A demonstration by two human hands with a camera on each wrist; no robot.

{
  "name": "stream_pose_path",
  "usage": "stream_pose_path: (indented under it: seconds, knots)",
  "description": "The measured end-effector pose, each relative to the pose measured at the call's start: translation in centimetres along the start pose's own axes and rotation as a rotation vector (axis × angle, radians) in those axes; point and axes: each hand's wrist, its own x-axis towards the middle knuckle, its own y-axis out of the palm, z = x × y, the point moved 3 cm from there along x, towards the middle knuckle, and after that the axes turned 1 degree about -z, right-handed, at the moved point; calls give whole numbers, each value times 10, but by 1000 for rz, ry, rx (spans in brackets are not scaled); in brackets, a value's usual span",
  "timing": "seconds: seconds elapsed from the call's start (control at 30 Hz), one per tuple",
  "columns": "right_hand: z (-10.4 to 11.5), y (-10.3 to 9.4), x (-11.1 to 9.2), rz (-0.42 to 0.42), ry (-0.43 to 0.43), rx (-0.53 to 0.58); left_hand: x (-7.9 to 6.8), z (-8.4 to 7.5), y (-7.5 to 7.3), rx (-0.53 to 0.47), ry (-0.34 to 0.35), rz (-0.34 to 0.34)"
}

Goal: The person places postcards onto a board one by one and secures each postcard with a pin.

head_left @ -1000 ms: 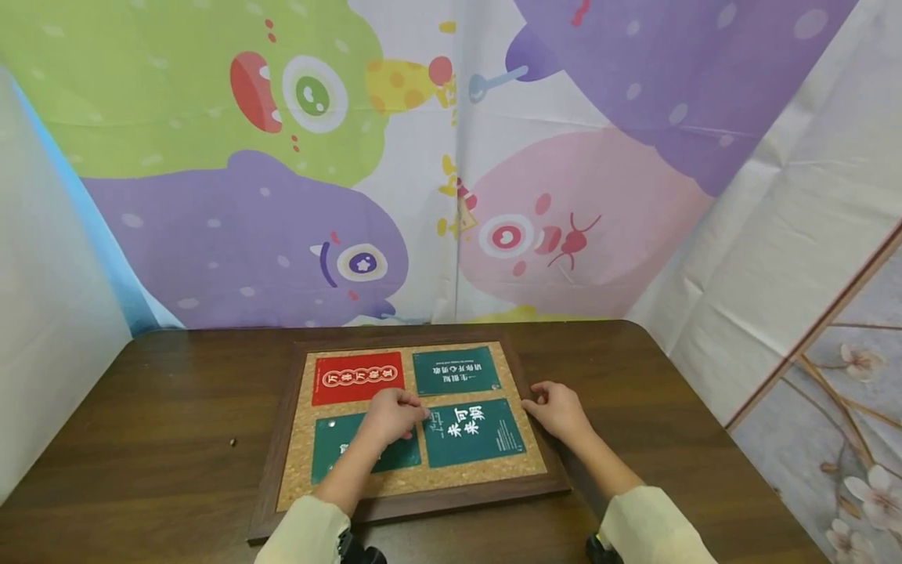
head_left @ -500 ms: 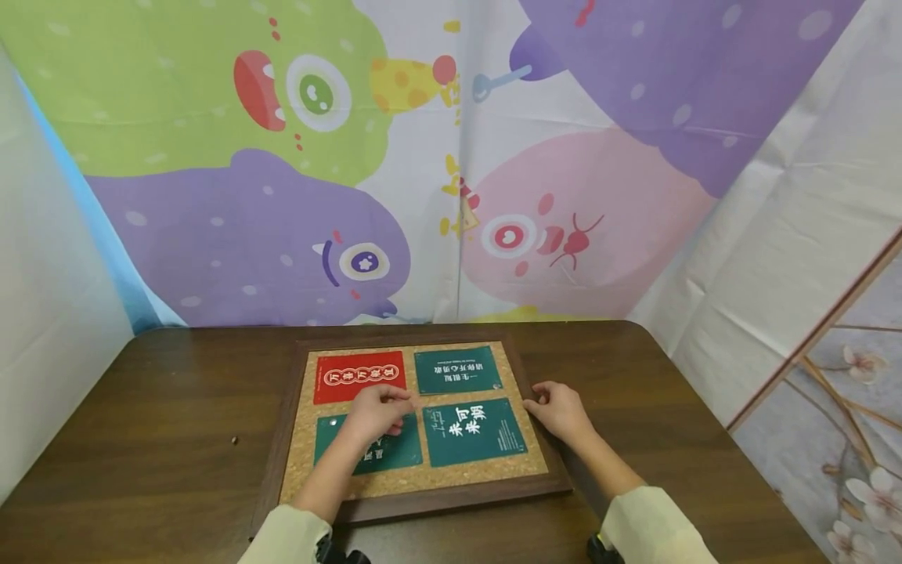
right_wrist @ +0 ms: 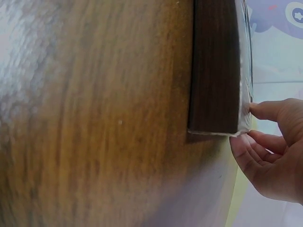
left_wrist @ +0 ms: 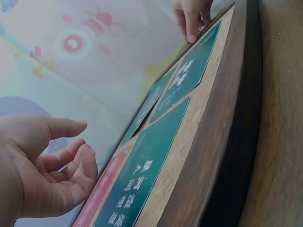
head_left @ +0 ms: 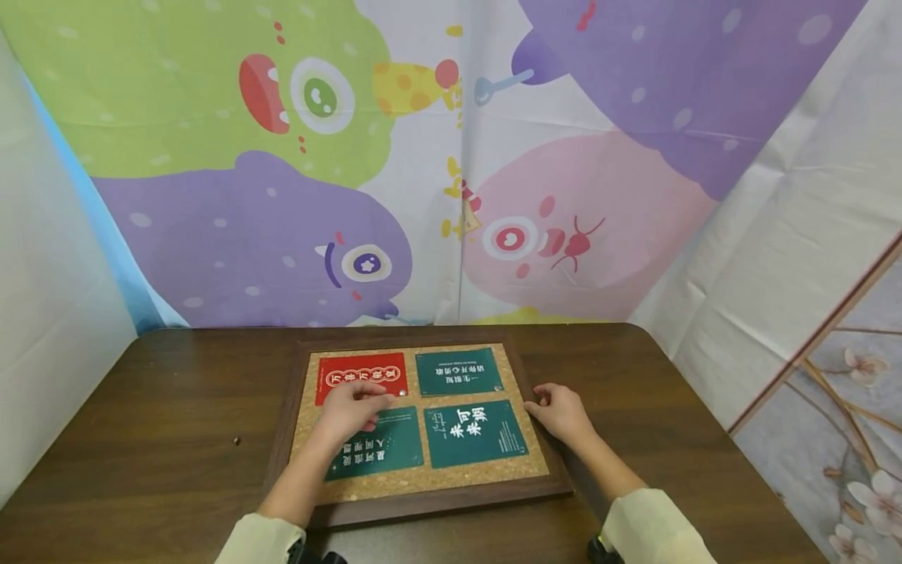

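Observation:
A cork board (head_left: 486, 472) in a dark wooden frame lies on the table. On it are a red card (head_left: 338, 365) and three green cards with white writing, including the lower-left card (head_left: 398, 442) and the lower-right card (head_left: 493, 442). A small shiny pin (head_left: 402, 392) shows at the red card's corner. My left hand (head_left: 348, 411) hovers above the red and lower-left cards, partly covering both. Its thumb and forefinger stand apart in the left wrist view, holding nothing. My right hand (head_left: 560, 411) pinches the frame's right edge between thumb and fingers.
The brown wooden table (head_left: 169, 407) bears a tiny shiny object (head_left: 236, 441) left of the board. A cloth (head_left: 451, 298) printed with cartoon monsters hangs behind the table. White fabric hangs at both sides.
My left hand has moved left, away from the board's centre, uncovering the pin on the red card and more of the lower-left card's writing. My right hand stays at the frame.

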Motion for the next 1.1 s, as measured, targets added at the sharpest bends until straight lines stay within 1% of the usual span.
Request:
stream_pose_path:
  seconds: [0.23, 0.4, 0.57, 0.8, 0.9, 1.1]
  knots:
    - [0, -1, 0, 4, 4, 4, -2, 3, -14, -14, 4, 3]
    - [0, 0, 1, 9, 6, 7, -4, 5, -23, -1, -6, 6]
    - [-1, 1, 1, 5, 2, 2, -7, 7, -29, 18, -15, -11]
    - [-1, 0, 0, 0, -4, -1, -8, 14, -36, 36, -32, -39]
    - [0, 0, -1, -1, -4, -4, -9, 14, -38, 31, -34, -46]
    - [0, 0, 0, 1, -1, -3, -13, 19, -47, 68, -28, -62]
